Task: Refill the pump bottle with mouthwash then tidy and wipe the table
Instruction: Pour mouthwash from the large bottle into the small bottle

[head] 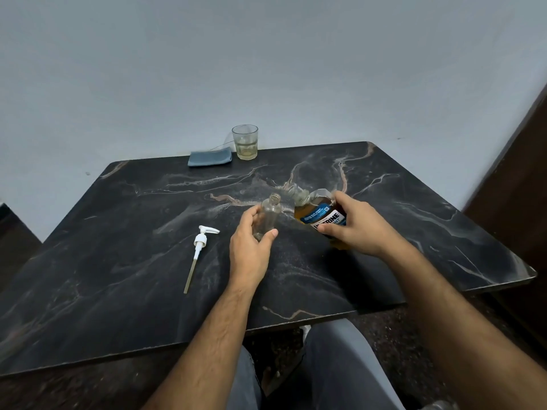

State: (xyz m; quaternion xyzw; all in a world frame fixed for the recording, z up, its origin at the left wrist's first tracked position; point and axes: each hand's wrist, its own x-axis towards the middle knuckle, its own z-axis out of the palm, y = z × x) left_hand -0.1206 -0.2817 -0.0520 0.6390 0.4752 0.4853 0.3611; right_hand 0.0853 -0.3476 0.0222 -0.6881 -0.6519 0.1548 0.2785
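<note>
Beside hands (251, 232) (352, 226) gripping pump bottle (270, 216) and mouthwash (321, 216): pump (200, 242), cloth (209, 158), glass (245, 142).

Pump head (201, 244) left of bottle (270, 214), mouthwash bottle (321, 216) right, glass (245, 142) behind

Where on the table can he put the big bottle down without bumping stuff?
Best is the bare dark marble table right of the amber mouthwash bottle held in the right hand. The near left corner, below the white pump head, is bare too. It is crowded in the middle by the clear empty bottle in the left hand, and at the back by the blue cloth and glass tumbler.
</note>
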